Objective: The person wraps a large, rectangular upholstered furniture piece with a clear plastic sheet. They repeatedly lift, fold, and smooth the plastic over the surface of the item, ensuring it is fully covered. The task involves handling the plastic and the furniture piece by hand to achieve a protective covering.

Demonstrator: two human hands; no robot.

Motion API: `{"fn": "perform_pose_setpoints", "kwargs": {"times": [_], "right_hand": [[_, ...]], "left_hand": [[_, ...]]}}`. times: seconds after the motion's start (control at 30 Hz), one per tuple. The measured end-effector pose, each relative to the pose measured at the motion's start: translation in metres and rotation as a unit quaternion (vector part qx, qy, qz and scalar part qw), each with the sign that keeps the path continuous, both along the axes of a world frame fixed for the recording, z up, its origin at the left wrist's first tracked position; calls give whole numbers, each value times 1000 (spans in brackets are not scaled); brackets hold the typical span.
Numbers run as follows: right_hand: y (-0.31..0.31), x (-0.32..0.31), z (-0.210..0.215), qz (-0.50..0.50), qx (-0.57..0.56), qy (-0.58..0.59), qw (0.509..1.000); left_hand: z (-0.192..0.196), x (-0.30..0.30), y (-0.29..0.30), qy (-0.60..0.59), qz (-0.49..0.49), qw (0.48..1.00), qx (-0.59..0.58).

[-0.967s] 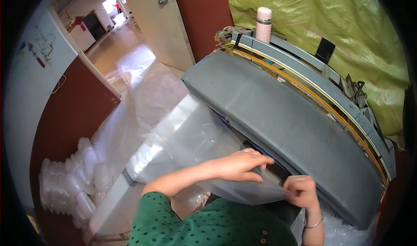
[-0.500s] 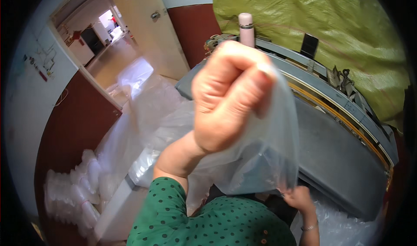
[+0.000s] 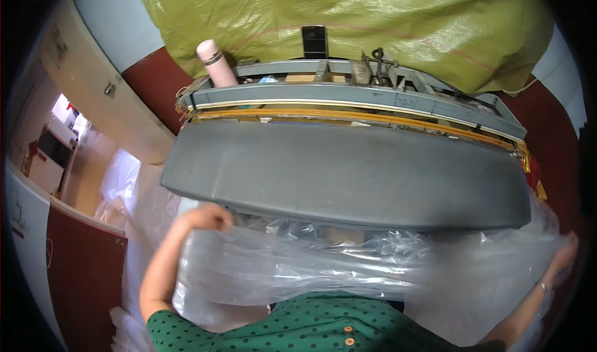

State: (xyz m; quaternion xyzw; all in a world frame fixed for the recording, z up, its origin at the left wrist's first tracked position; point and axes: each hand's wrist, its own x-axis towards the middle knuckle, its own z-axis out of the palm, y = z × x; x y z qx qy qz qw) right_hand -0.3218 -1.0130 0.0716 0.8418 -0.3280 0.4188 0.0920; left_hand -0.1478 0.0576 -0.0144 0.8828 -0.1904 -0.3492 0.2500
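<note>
A wide sheet of clear plastic film (image 3: 298, 268) is stretched across in front of my body, below the front edge of a long grey padded bench top (image 3: 348, 172). My left hand (image 3: 210, 217) is closed on its left end, just under the bench top's left front corner. Out at the far right, my right hand (image 3: 564, 251) has its fingers closed on the film's other end; they are slightly blurred. Shiny folds run through the film between both hands.
Behind the bench top runs a grey metal frame (image 3: 398, 97) with a yellow strip (image 3: 323, 113). A pink flask (image 3: 216, 63) and a dark phone-like slab (image 3: 314, 42) stand at it. More plastic (image 3: 121, 178) is heaped at left, near an open door (image 3: 102, 72).
My left hand has come down from high in front to the bench's left front edge. My right hand has moved far right, spreading the film wide. The view has turned right.
</note>
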Motion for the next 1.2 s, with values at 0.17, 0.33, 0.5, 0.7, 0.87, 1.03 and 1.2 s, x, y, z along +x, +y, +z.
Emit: {"fn": "perform_pose_setpoints", "kwargs": {"times": [0.17, 0.33, 0.5, 0.7, 0.87, 1.03, 1.2], "right_hand": [[128, 165, -55, 218, 110, 68, 967], [251, 227, -68, 280, 110, 144, 943], [198, 241, -54, 245, 47, 248, 936], [213, 270, -3, 216, -55, -60, 973], [310, 238, -76, 334, 40, 43, 941], [211, 203, -142, 53, 134, 120, 982], [218, 223, -116, 51, 189, 216, 957]], "left_hand": [[93, 54, 153, -615, 381, 688, 62], [56, 99, 101, -648, 484, 569, -148], [-54, 116, 66, -441, 422, 791, 48], [-53, 137, 82, -408, 409, 794, 189], [-60, 116, 178, -388, 429, 782, 234], [-73, 126, 222, -391, 408, 800, 202], [-65, 122, 250, -380, 401, 812, 188]]}}
